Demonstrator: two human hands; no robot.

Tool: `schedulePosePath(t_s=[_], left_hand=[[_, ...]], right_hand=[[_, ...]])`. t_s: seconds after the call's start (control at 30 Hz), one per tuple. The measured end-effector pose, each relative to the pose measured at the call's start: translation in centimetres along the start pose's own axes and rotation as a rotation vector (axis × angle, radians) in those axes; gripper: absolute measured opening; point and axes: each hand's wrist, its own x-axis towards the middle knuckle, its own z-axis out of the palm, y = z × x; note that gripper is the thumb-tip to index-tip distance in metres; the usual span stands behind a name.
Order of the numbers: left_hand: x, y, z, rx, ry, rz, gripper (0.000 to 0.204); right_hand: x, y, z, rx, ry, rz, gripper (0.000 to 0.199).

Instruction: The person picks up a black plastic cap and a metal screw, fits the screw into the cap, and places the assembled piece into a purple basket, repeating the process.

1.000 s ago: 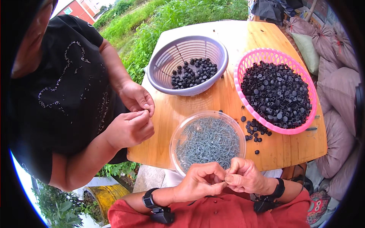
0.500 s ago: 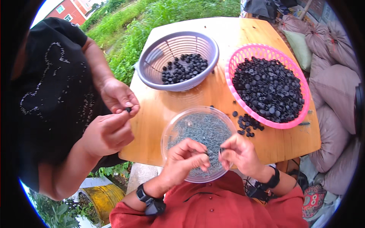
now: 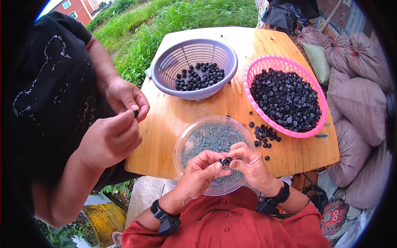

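Left hand (image 3: 202,169) and right hand (image 3: 247,162) met fingertip to fingertip at the near edge of the desk (image 3: 173,111), both pinched narrow on one small black cap (image 3: 225,161) held between them. The cap sat above the clear round bowl (image 3: 184,138), not touching its contents. That bowl stood at the near edge, partly overhanging, and held a bed of thin grey nails (image 3: 215,138); the hands covered its near side.

Just right of the bowl, loose black caps (image 3: 264,134) lay scattered on the bare wood, touching nothing but the desk. Beyond them, toward the right edge, a pink mesh basket (image 3: 271,64) was heaped nearly full with black caps. At the far left, a grey-lilac mesh basket (image 3: 165,66) held a much smaller pile of black pieces gathered on its right side.

A second person in a black top stood off the left edge; their hand (image 3: 126,97) pinched a small dark piece, the other hand (image 3: 109,140) just below it, both outside the desk's left edge.

Stuffed sacks (image 3: 355,107) were piled past the right edge. Grass (image 3: 182,16) lay beyond the far edge.
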Motion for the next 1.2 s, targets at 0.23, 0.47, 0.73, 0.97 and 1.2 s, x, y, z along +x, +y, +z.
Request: schedulePosePath(t_s=[0.23, 0.47, 0.73, 0.97, 1.2], left_hand=[[-0.6, 0.0, -0.7, -0.052, -0.055, -0.006, 0.015], [-1.4, 0.1, -0.6, 0.116, -0.055, 0.045, 0.015], [-1.5, 0.3, -0.4, 0.098, -0.066, 0.002, 0.021], [-1.6, -0.2, 0.2, 0.084, -0.086, 0.084, 0.023], [-2.0, -0.5, 0.3, 0.198, -0.055, 0.18, 0.023]], right_hand=[[-0.5, -0.8, 0.7, -0.206, -0.026, -0.02, 0.03], [-0.3, -3.5, 1.9, -0.93, -0.101, -0.597, 0.04], [-0.2, -5.0, 1.9, -0.935, -0.119, -0.569, 0.025], [-1.4, -2.9, 1.8, -0.232, 0.09, -0.229, 0.015], [-1.3, -4.6, 1.5, -0.854, -0.095, -0.43, 0.013]])
